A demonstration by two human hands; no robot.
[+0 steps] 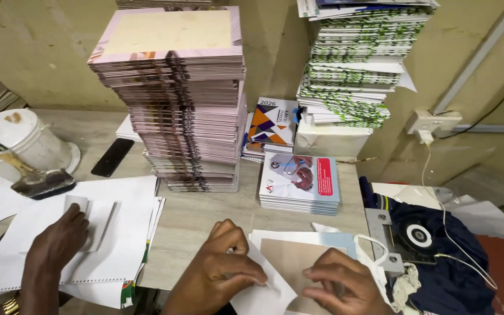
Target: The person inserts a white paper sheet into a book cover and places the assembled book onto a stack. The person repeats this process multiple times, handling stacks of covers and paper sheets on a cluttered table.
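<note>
My left hand [220, 271] pinches the edge of a white paper sheet [263, 294] at the table's near edge. The sheet lies partly over a tan card [290, 256] with a pale blue border. My right hand [342, 286] rests fingers-down on that card, just right of the sheet. Further left, another person's hand [59, 242], with a gold bracelet at the wrist, presses on a small folded white paper [97, 216] lying on large white sheets [121, 245].
A tall stack of pink-edged booklets [191, 111] stands mid-table, with a green-patterned stack [354, 70] behind right and a low booklet pile [300, 184] between. A white bucket [13, 140], a glue brush [33, 178] and a black phone [112, 156] sit left. Dark cloth [444, 268] and a white cable [433, 192] lie right.
</note>
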